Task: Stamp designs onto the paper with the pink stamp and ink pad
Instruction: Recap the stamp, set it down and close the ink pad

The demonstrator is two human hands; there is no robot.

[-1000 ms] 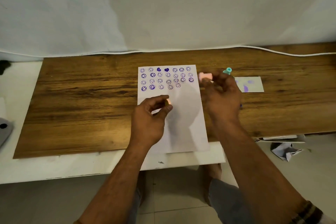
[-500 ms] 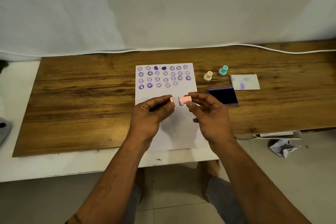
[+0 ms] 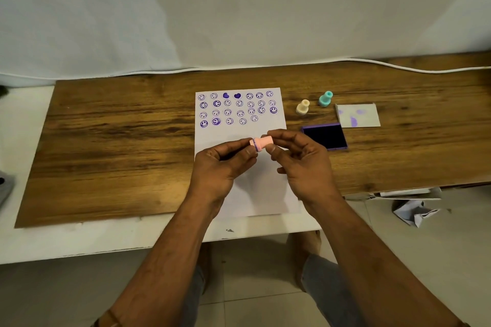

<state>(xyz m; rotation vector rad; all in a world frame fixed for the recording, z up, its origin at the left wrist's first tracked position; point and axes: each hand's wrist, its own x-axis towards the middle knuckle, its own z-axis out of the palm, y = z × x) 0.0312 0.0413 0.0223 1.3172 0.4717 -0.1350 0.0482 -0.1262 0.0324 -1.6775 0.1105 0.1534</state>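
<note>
Right now the pink stamp (image 3: 261, 143) lies sideways in the air, pinched at its right end by the right hand (image 3: 300, 164), thumb and forefinger clamped on it. The left hand (image 3: 225, 164) closes its fingertips on a small pink piece at the stamp's left end (a cap, I would guess, though it is too small to be sure). Both hands hang above the bare lower half of the paper (image 3: 247, 188).

Judging by this, the step in hand is readying the stamp, its face either being uncovered or covered. If uncovering, the next move calls for turning the face down and pressing it on the ink pad (image 3: 325, 137), which lies open just right of the paper.

Counted: one paper, with four rows of purple prints at its far end, roughly two dozen, two of them hearts; one ink pad; three stamps, the pink one plus a cream stamp (image 3: 303, 107) and a teal stamp (image 3: 325, 98) standing beyond the pad; one smudged scrap card (image 3: 358, 115) farther right.
</note>
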